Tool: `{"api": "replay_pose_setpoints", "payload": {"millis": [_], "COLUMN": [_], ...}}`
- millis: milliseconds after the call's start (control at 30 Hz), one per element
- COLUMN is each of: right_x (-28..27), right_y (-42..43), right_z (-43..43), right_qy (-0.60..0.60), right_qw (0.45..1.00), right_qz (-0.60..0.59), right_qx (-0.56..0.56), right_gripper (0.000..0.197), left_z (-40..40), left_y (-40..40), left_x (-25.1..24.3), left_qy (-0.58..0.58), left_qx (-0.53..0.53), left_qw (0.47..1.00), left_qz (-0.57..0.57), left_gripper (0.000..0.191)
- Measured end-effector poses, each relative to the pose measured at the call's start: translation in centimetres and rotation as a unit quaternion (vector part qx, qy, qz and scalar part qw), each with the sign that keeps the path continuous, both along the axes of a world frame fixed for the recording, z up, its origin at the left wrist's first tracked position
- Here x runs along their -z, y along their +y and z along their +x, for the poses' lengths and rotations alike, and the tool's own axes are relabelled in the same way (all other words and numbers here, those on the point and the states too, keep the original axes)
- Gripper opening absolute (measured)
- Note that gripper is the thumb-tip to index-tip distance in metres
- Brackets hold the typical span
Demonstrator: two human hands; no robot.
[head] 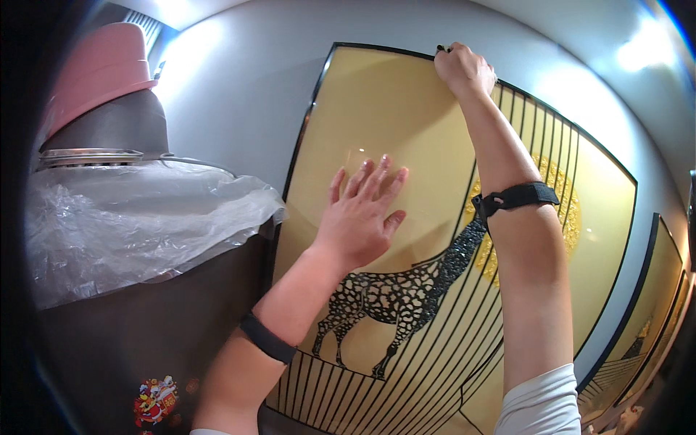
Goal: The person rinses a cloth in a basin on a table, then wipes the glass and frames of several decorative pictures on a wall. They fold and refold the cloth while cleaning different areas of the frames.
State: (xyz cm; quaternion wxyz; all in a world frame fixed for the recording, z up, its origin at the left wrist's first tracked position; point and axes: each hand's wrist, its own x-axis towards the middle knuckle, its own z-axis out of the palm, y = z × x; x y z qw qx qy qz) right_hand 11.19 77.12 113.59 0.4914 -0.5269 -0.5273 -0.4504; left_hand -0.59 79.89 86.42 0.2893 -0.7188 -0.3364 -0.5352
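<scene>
A large framed giraffe picture (pixel 380 103) with a thin black frame hangs against the grey wall. My left hand (pixel 367 217) lies with fingers spread flat against its glossy surface, above the giraffe's back. My right hand (pixel 465 68) is raised to the frame's top edge, its fingers closed around something small and dark that shows only in part; what it is cannot be told. Black straps circle both forearms. Behind my right forearm is part of the picture's gold textured disc (pixel 570 217).
At the left stands a dark cabinet (pixel 163 315) with a colourful sticker, covered on top by clear plastic sheeting (pixel 136 217). A metal rack (pixel 89 156) and a pink plastic basin (pixel 106 76) over a dark container sit there. More framed pictures (pixel 647 304) hang at the right.
</scene>
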Motion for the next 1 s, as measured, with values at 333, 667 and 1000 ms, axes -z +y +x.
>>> {"api": "replay_pose_setpoints", "payload": {"millis": [333,667,1000], "right_x": [-0.6,-0.7,-0.3], "right_y": [2.7,5.0,8.1], "right_z": [-8.5,-12.2,-16.9], "right_qy": [-0.046,-0.060,-0.103], "right_qw": [0.996,0.997,0.992], "right_qz": [-0.079,-0.054,-0.043], "right_qx": [0.012,-0.017,-0.057], "right_gripper": [0.041,0.033,0.037], "left_z": [-0.3,-0.8,-1.8], "left_y": [0.5,1.3,-0.4], "left_x": [0.0,0.2,-0.8], "left_qy": [-0.010,-0.022,0.054], "left_qx": [0.047,0.071,0.030], "left_qw": [0.998,0.995,0.995], "left_qz": [0.038,0.062,-0.076], "left_gripper": [0.061,0.050,0.052]}}
